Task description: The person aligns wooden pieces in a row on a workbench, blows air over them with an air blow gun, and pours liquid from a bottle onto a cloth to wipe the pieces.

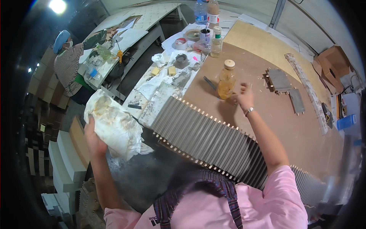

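Observation:
My left hand (95, 138) is closed on a bunched white cloth (110, 124) with yellow-brown stains, held out over the floor left of the table. My right hand (244, 97) reaches over the brown tabletop with its fingers loosely apart, holding nothing I can see. Just left of its fingers stands a clear bottle (226, 82) of amber liquid with a pale cap; whether they touch it I cannot tell. A dark flat blade-like tool (209, 83) lies behind the bottle. Along the near table edge runs a long row of grey slats (209, 135) with pale peg-like ends.
Several grey pieces (279, 80) lie at the right. A long whitish strip (307, 91) and an open cardboard box (333, 65) are beyond. Yellow sponges (172, 71), a smaller bottle (216, 44) and a tape roll (181, 43) sit on the messy side table. Another person (68, 68) works far left.

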A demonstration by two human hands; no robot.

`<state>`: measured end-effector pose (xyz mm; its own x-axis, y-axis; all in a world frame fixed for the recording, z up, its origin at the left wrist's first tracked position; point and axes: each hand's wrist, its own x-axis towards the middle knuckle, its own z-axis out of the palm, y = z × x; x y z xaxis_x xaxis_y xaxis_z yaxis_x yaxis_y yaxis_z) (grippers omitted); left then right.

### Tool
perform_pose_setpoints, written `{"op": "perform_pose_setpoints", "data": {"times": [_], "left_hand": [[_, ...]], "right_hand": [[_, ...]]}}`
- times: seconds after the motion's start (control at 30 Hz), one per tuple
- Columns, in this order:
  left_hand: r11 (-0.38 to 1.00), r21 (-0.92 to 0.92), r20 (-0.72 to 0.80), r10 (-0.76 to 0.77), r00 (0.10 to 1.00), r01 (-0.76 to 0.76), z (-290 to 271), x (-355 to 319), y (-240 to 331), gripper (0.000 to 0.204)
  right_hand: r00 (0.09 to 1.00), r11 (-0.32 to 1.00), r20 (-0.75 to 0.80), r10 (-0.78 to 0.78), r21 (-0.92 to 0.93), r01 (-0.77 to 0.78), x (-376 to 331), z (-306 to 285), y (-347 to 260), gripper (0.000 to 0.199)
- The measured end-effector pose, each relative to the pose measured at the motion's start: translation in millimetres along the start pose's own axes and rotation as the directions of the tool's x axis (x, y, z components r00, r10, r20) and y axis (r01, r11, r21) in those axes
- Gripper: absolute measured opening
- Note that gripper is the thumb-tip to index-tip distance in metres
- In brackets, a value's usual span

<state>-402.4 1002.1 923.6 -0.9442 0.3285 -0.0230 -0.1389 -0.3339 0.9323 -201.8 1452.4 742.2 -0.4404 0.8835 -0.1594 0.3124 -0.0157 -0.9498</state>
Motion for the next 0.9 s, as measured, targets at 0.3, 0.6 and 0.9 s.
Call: {"op": "perform_pose_setpoints", "data": {"times": [0.3,0.6,0.9], "left_hand": [[0.485,0.672,0.654,-0.034,0.756,-0.559,38,61,-89,0.038],[0.304,0.509,0.837,-0.393,0.381,-0.805,-3,41,-133,0.054],[0.281,0.476,0.846,-0.406,0.345,-0.833,5,43,-122,0.047]], "right_hand": [[0.643,0.643,0.339,-0.686,-0.13,0.755,-155,132,-61,0.049],[0.745,0.781,0.599,-0.293,-0.3,0.548,-83,179,-50,0.036],[0.757,0.808,0.554,-0.346,-0.234,0.54,-66,186,-34,0.03]]}}
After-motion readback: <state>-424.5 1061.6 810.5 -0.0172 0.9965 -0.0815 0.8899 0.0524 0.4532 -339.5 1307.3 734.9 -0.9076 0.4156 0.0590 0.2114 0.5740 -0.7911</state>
